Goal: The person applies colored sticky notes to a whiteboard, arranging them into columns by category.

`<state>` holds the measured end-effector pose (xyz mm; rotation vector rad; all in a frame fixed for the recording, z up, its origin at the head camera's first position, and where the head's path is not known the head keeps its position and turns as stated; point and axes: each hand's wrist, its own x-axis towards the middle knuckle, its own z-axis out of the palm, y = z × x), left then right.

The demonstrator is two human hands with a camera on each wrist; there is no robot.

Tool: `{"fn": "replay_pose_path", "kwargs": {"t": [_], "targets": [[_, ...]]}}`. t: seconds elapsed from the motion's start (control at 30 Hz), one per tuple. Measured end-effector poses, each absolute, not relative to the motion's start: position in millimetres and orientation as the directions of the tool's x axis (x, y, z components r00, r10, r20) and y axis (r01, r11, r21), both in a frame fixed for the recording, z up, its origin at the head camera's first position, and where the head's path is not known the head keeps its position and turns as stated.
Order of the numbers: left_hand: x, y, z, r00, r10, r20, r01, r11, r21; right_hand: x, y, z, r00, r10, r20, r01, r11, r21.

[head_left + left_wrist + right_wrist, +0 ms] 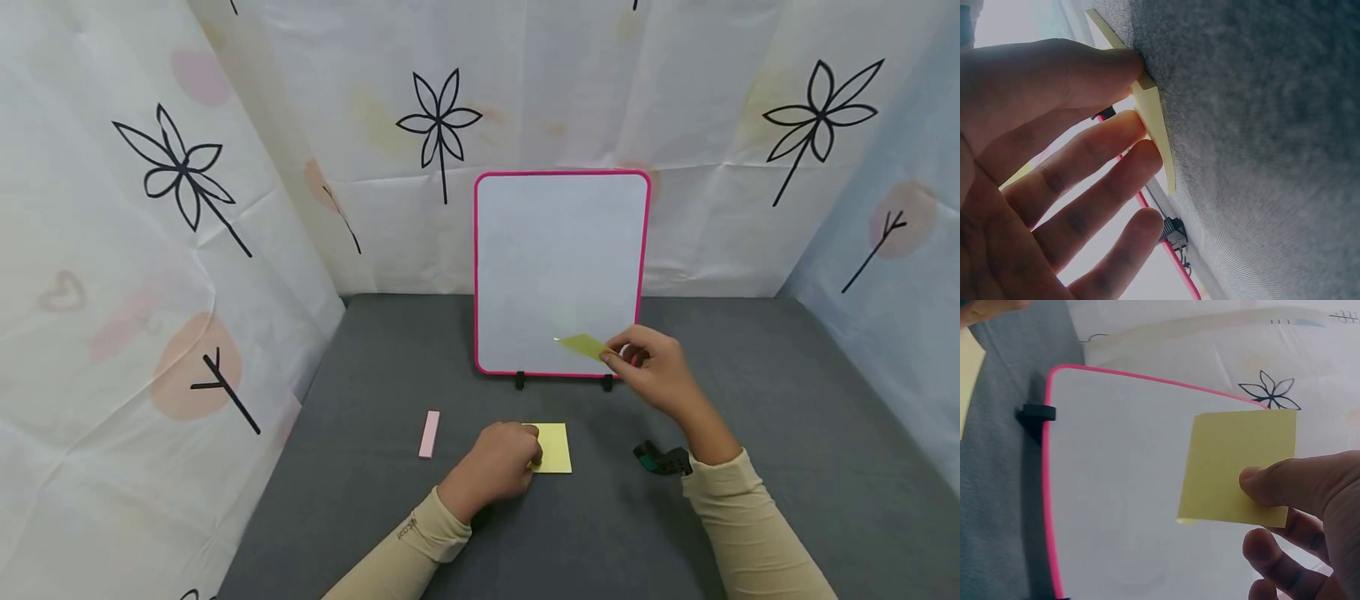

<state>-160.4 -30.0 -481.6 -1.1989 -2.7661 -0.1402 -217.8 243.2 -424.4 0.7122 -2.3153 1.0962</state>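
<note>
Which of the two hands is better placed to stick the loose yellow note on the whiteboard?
Probably the right hand: it pinches the loose note in front of the whiteboard. The left hand rests on the note pad.

The whiteboard [561,267] stood at the tabletop's [787,417] back; the note pad [553,447] lay before it, the eraser [429,434] left.

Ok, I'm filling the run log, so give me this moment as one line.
right hand: pinches yellow sticky note before whiteboard | left hand: presses note pad on grey table
</note>
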Motion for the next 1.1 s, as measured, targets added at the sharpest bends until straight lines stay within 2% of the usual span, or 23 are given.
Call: {"fn": "replay_pose_path", "kwargs": {"t": [0.43,0.7,1.1], "targets": [[-161.9,-30.3,-483.0,-0.679,0.721,0.135,0.732,0.679,0.055,-231.1,250.4,-413.5,-0.709,-0.1,0.698,-0.631,0.533,-0.564],[-162.1,-30.6,-482.7,-0.691,0.714,0.113,0.723,0.689,0.061,-240.7,251.0,-412.5,-0.707,-0.058,0.705,-0.612,0.549,-0.569],[-164.0,-33.3,-481.7,-0.675,0.73,0.108,0.737,0.675,0.044,-260.5,250.1,-415.7,-0.683,0.006,0.731,-0.589,0.588,-0.555]]}}
